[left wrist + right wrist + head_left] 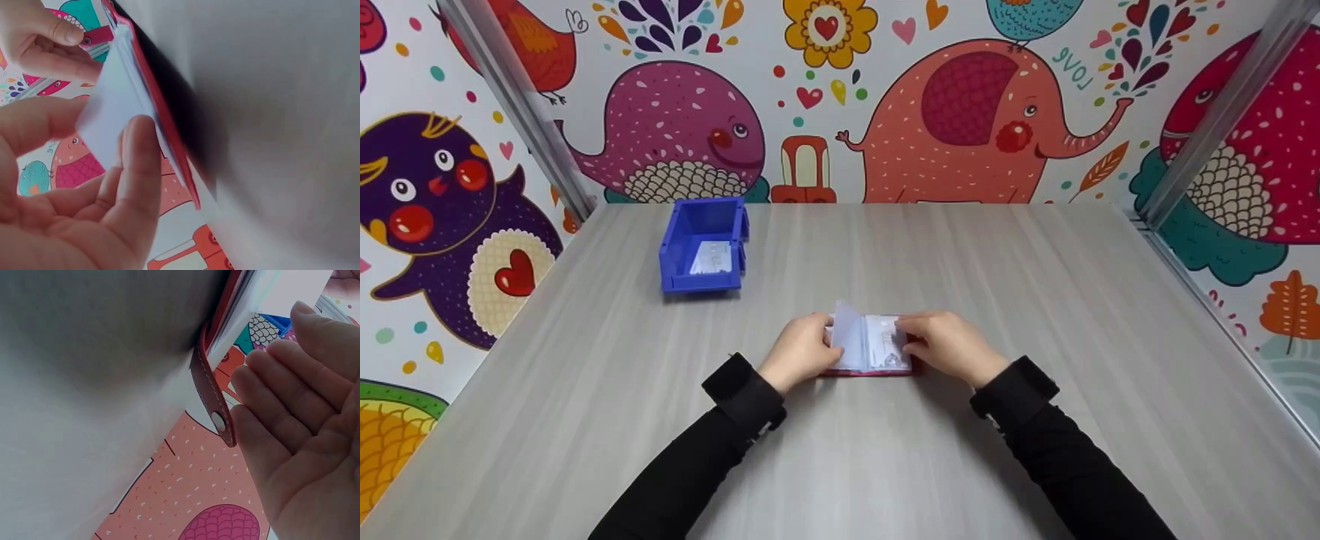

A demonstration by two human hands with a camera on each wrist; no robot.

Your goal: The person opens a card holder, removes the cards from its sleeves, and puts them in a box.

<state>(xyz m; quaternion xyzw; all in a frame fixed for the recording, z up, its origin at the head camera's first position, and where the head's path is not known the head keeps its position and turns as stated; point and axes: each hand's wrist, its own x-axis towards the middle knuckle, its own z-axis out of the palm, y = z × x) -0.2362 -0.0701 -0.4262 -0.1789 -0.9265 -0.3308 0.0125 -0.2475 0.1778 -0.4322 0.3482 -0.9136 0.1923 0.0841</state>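
Observation:
A small red card holder (889,372) lies spread on the table, with translucent sleeve pages inside. One white page (115,107) stands raised at the left, and a printed card (887,341) shows in the right side. My left hand (802,351) pinches the raised page between thumb and fingers. At the holder's right edge, my right hand (952,345) has its fingers loosely extended, with fingertips close by the edge. A red strap with a metal snap (218,421) hangs free from that side, beside the right fingers.
A blue bin (702,281) stands at the back left of the table, with a white printed card (711,257) in it. Wood-grain tabletop (960,255) surrounds the holder. Walls with cartoon animals (960,112) and metal posts (510,97) bound the table.

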